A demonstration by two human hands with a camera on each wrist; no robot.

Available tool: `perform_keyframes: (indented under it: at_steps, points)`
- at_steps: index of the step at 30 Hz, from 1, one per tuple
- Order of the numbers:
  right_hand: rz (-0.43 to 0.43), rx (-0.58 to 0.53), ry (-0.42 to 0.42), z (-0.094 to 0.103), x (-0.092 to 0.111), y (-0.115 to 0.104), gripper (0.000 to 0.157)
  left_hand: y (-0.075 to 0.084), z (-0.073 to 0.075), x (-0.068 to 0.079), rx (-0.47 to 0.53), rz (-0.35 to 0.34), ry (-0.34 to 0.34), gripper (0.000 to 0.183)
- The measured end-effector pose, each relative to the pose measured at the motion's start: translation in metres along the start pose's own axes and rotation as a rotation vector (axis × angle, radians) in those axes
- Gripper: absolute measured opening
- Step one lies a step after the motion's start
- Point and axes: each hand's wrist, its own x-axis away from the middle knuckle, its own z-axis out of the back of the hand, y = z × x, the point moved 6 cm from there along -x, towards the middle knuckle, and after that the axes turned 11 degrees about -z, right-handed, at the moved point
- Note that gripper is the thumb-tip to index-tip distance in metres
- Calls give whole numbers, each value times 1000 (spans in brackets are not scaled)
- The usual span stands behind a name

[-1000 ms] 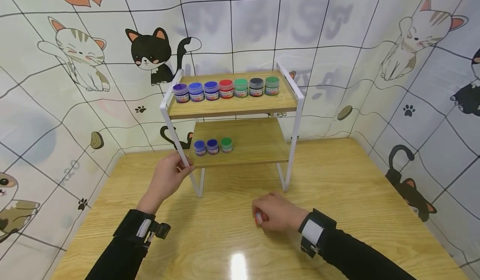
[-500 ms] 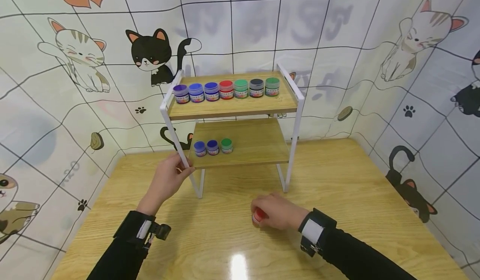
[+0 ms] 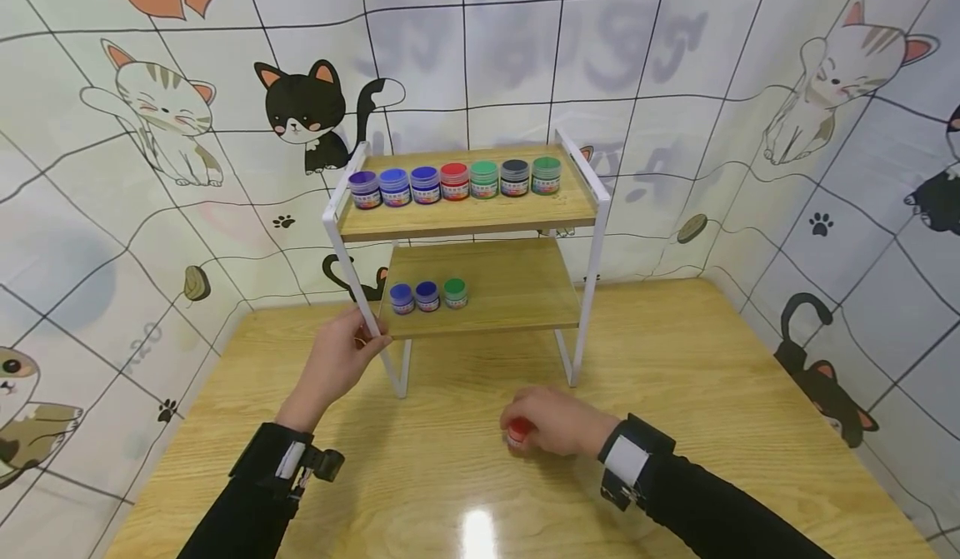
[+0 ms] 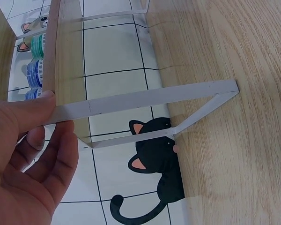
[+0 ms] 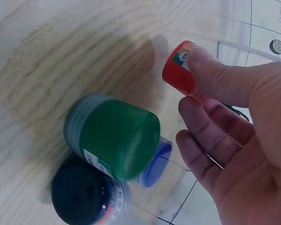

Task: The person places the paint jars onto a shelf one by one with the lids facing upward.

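In the head view, my left hand [image 3: 335, 361] grips the left white post of a two-tier shelf rack [image 3: 468, 230], at the lower board's corner. The left wrist view shows the thumb in front of the post [image 4: 145, 99] and fingers curled behind it. Over the table before the rack, my right hand [image 3: 557, 422] holds a small red paint jar [image 3: 517, 432] between thumb and fingers. The right wrist view shows this red jar [image 5: 177, 70] tilted under the thumb; whether it touches the table I cannot tell.
Several paint jars [image 3: 454, 182] line the upper board. Two blue jars [image 3: 427, 296] and a green jar [image 3: 455, 292] stand at the lower board's left. In the right wrist view, a green jar [image 5: 117, 136], a dark jar [image 5: 82, 192] and a blue jar [image 5: 155, 164] sit near the hand.
The red jar has turned in my right hand: its label faced up front before, and now more of its red lid shows. My left hand keeps its grip on the rack.
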Motion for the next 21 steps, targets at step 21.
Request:
perform_keyframes:
  at_steps: [21]
  points:
    - [3, 25, 29, 38, -3, -11, 32, 0, 1, -1, -11, 12, -11, 12]
